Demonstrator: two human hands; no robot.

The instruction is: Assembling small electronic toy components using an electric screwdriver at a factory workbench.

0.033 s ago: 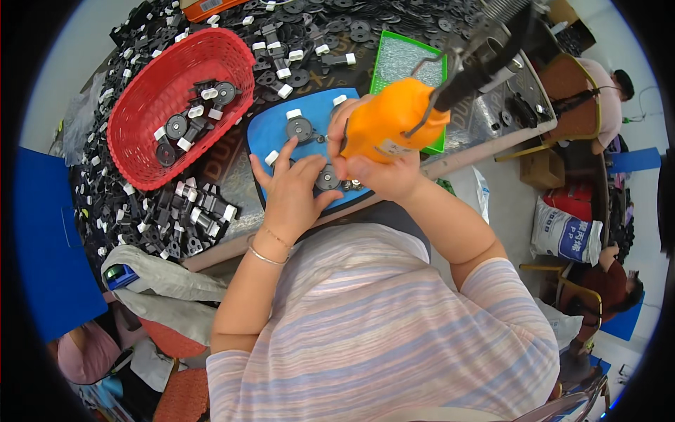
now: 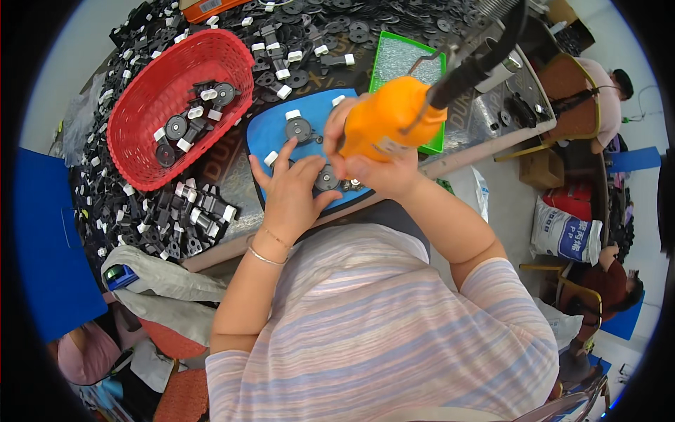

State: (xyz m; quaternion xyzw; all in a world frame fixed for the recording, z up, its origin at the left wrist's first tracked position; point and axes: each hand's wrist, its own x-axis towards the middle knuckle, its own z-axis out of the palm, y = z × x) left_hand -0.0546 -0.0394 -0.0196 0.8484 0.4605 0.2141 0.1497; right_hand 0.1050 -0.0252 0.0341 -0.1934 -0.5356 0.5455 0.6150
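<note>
My right hand [image 2: 380, 167] is closed round an orange electric screwdriver [image 2: 394, 116], which hangs from a black cable and holder. The screwdriver's tip is hidden behind the hand. My left hand [image 2: 292, 186] steadies a black plastic part with a round disc [image 2: 326, 178] between thumb and forefinger, its other fingers spread over the blue mat [image 2: 264, 133]. Just beyond these fingers lies another black disc part with a white tab [image 2: 298, 129]. A second white tab [image 2: 271, 158] pokes out beside the left fingers. Small metallic pieces [image 2: 354, 184] sit by the held part, below the right hand.
A red plastic basket [image 2: 130, 105] with several assembled parts stands on the left. Behind the screwdriver is a green tray [image 2: 380, 53] of small silvery pieces. Heaps of black parts [image 2: 197, 211] cover the table's left and far sides. People sit at the right, beside a white sack [image 2: 562, 232].
The screwdriver has tilted slightly and shifted a little to the left, along with my right hand. My left hand stays in place on the part.
</note>
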